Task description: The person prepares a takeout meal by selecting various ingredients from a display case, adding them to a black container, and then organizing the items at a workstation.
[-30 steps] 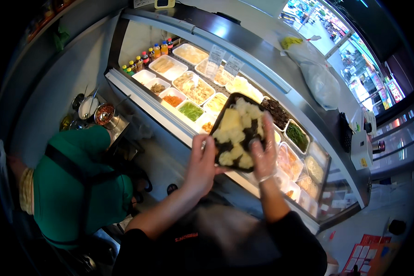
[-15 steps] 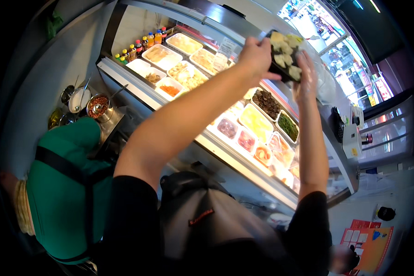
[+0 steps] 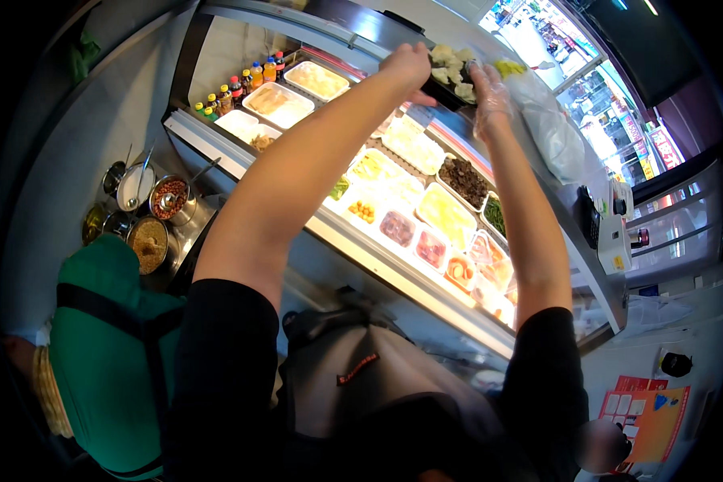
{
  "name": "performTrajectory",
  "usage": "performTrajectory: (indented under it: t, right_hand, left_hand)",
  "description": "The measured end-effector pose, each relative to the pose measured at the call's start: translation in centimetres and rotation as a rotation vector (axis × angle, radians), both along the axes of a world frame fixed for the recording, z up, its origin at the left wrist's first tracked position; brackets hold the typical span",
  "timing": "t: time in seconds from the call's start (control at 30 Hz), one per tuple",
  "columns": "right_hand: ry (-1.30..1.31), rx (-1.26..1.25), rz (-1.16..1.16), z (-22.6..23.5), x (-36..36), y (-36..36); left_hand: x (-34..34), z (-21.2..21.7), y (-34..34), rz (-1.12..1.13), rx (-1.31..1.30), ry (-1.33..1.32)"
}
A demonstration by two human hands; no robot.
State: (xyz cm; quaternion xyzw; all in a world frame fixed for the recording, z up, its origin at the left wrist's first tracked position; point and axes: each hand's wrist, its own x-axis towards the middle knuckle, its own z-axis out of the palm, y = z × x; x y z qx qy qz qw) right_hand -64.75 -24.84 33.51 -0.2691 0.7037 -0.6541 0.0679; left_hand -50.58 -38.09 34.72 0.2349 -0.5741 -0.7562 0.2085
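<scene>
Both my arms reach out over a lit glass food case [image 3: 265, 181]. Between my hands is a black tray [image 3: 443, 94] heaped with pale, chunky pieces of food [image 3: 453, 63], held by the top of the case. My left hand [image 3: 410, 71] is closed on the tray's left side, some of its fingers hidden behind it. On the opposite side my right hand [image 3: 490, 90], in a thin clear glove, grips the tray. A clouded plastic bag [image 3: 550, 128] with something yellow-green at its top lies just right of that hand.
White trays of food, among them a dark shredded one [image 3: 463, 181], fill the case. Small bottles [image 3: 257, 75] line its far left end. Metal pots [image 3: 148, 245] stand at left beside a co-worker in green [image 3: 108, 353]. A white device [image 3: 614, 241] sits at right.
My hands and the black tray have moved left and farther away, toward the top of the case. The co-worker has shifted down and left, uncovering another pot.
</scene>
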Motion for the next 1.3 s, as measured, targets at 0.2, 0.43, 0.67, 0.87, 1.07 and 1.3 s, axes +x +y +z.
performTrajectory:
  t: [0.2, 0.43, 0.67, 0.87, 1.07, 1.3]
  right_hand:
    - [0.132, 0.032, -0.057, -1.0, -3.7, -1.6]
    - [0.304, 0.279, -0.129, -0.2, -2.8, -3.5]
    - [0.373, 0.223, -0.261, -0.6, -4.3, -3.6]
    - [0.567, -0.138, -0.392, -1.1, -5.6, -1.8]
    - [0.548, -0.594, 0.017, -7.0, 9.5, 6.5]
    - [-0.829, -0.041, 0.058, -23.5, 20.2, 15.2]
  left_hand:
    - [-0.7, 1.0, -0.8, 0.080, -0.228, -0.137]
    - [-2.4, -0.1, -2.9, 0.124, -0.148, -0.084]
    - [-3.1, -1.2, -3.1, 0.109, -0.008, 0.085]
    - [-0.8, -2.0, 0.9, 0.266, -0.051, 0.175]
    - [11.8, -16.0, 12.0, 0.340, -0.628, 0.266]
    - [19.3, -23.1, 24.0, 0.071, -0.581, 0.061]
